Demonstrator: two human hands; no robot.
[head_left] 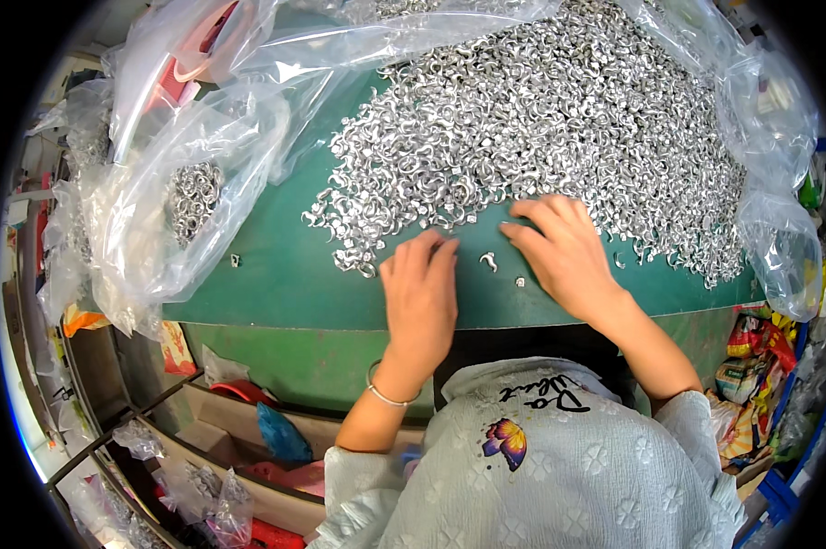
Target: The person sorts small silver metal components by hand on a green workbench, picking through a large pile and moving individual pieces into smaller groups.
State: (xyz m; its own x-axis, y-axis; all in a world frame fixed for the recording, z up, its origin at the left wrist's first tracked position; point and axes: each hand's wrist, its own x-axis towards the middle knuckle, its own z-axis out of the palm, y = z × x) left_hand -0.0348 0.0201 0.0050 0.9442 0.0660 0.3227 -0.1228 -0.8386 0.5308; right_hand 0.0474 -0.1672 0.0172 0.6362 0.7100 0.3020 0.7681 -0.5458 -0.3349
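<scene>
A wide heap of small curved silver metal pieces (pixel 559 110) covers much of the green tabletop (pixel 321 284). My left hand (pixel 419 285) is at the heap's near edge, its fingers curled close together and slightly blurred; what lies between the fingertips, if anything, is hidden. To its right, my right hand (pixel 567 261) reaches to the same edge with fingers apart, the tips touching or just beside the nearest pieces. Between the hands lie a loose curved metal piece (pixel 489 263) and a small square-looking piece (pixel 520 282), both on the bare green surface.
Clear plastic sheeting (pixel 221 156) bunches along the table's left side, with more metal pieces (pixel 194 201) showing through it. Another clear plastic sheet (pixel 779 229) hangs at the right. Below left are open drawers (pixel 221 430); colourful packets (pixel 751 366) are at the lower right.
</scene>
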